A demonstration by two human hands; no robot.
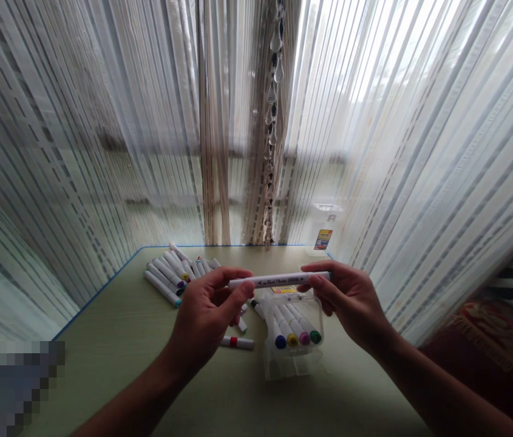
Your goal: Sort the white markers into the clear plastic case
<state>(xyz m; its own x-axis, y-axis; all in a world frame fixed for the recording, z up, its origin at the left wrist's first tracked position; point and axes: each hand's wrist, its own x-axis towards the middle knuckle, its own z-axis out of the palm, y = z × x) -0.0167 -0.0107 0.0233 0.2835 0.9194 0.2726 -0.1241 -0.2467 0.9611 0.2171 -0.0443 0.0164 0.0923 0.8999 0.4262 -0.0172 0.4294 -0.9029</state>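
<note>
A white marker [281, 280] with dark lettering is held level above the table between my two hands. My left hand [210, 300] pinches its left end between thumb and fingers. At the other end, near a green tip, my right hand [345, 297] grips it the same way. Below and between the hands stands a clear plastic case [293, 358], with several markers in it showing blue, yellow, pink and green ends. A marker with a red band [238, 343] lies on the table by the case, partly behind my left hand.
Several loose white markers [165, 276] lie in a pile on the pale green table [115, 340], partly hidden by my left hand. At the back right stands a clear container [323, 233] with a yellow label. A striped string curtain [156, 121] hangs behind the table.
</note>
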